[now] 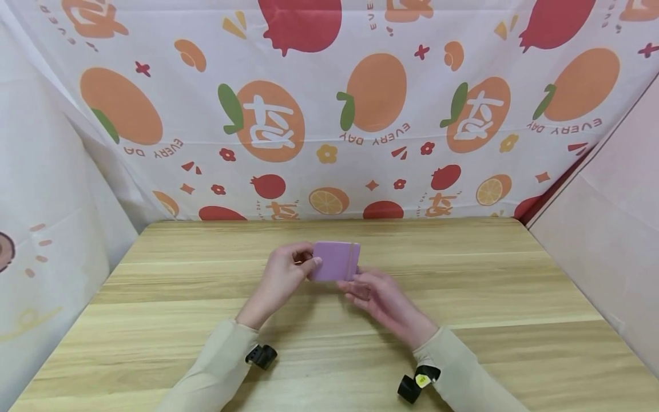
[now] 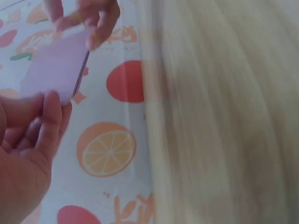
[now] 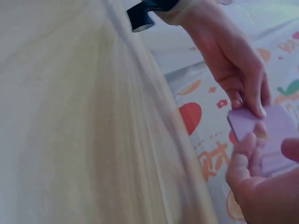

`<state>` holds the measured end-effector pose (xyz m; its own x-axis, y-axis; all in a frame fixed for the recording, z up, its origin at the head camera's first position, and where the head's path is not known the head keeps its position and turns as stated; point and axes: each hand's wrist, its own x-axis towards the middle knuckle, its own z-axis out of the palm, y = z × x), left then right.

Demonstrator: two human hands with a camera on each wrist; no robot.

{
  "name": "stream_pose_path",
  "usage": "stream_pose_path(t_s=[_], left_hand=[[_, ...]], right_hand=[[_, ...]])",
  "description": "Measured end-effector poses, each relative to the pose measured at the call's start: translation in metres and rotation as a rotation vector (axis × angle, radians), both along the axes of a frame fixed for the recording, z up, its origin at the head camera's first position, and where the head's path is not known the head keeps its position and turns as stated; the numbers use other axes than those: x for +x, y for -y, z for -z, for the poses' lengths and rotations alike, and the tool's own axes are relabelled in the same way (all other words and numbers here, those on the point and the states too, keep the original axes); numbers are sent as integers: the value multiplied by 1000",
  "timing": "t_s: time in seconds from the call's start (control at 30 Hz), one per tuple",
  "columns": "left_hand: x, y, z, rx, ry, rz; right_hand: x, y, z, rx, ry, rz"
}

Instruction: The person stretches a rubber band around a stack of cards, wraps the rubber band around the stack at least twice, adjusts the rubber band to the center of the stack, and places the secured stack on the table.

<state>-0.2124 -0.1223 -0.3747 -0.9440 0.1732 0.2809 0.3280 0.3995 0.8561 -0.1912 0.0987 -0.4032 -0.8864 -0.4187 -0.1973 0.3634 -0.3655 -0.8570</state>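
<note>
Sleeves: pale cuffs, left [image 1: 213, 357] and right [image 1: 455, 366], each with a black wrist device at the wrist, left [image 1: 264, 356] and right [image 1: 410, 389].
Right hand [image 1: 388, 306]: relaxed, its digits spread and loosely bent at the lower right corner of the notebook; whether the fingertips touch the cover or the band cannot be told.
Left hand [image 1: 280, 277]: grasping the notebook by its left edge, thumb on the near face, fingers behind.
Lilac notebook [image 1: 331, 261]: square and thin, held up over the tabletop between the two hands, near face toward the wearer.
Elastic band [image 1: 351, 262]: tan, running down the notebook near its right edge.
Tabletop [image 1: 329, 349]: light wood with streaked grain, beneath the hands.
Side sheets: pale, left [image 1: 41, 131] and right [image 1: 607, 200] of the tabletop.
Backdrop [image 1: 319, 63]: white cloth printed with oranges, red fruit and flowers, behind the table's far edge.
</note>
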Motion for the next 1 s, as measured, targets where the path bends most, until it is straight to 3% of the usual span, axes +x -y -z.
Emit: stream_pose_path(t_s=[0.23,0.43,0.6,0.7,1.0], left_hand=[[-2,-1,2,121,62,-42],[-3,-4,4,134,106,-99],[-3,-6,6,160,154,-113],[-2,-8,6,191,184,-114],[1,-11,7,242,182,-116]], right_hand=[[1,9,2,280,-154,159],[2,9,-3,310,-210,269],[4,9,-7,401,-365,345],[5,8,-7,445,-430,364],[3,5,-4,527,-484,294]])
